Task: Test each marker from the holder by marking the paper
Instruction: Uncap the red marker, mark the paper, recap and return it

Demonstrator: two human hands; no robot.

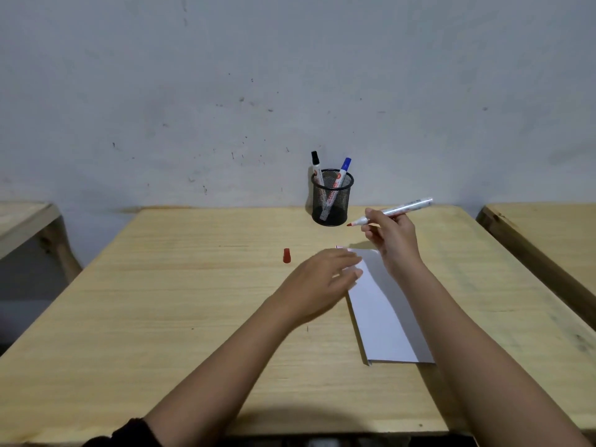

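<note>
A black mesh holder (332, 201) stands at the table's far edge with a black-capped marker (316, 167) and a blue-capped marker (342, 172) in it. My right hand (392, 237) grips an uncapped red marker (404, 208), its red tip pointing left, held above the far end of the folded white paper (383, 317). The red cap (286, 255) lies on the table left of the paper. My left hand (322, 279), blurred and with fingers apart, rests at the paper's far left corner and holds nothing.
The wooden table (180, 301) backs onto a grey scuffed wall. Other wooden tables stand at the left (25, 221) and right (541, 227), with gaps between them.
</note>
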